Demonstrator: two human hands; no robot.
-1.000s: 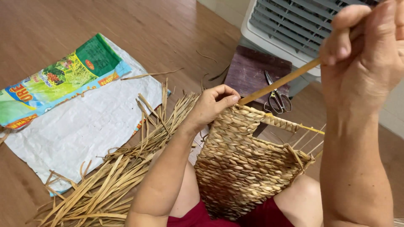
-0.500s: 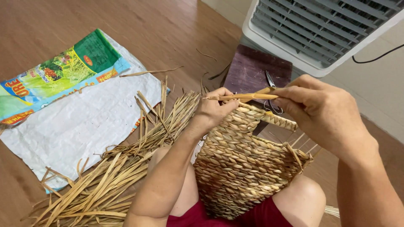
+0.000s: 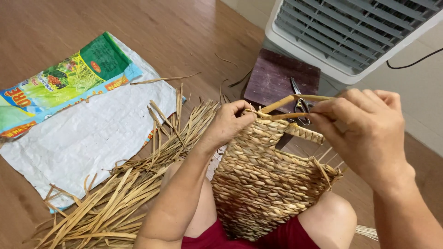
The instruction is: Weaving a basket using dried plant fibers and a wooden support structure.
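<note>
Fingers of the left hand pinch the top edge of the half-woven basket resting on the person's lap, while just beside that edge the right hand grips a straw strand.

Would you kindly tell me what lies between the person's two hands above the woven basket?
In the head view, a bent straw strand spans from the left hand to the right hand, with scissors on the dark board behind it.
</note>
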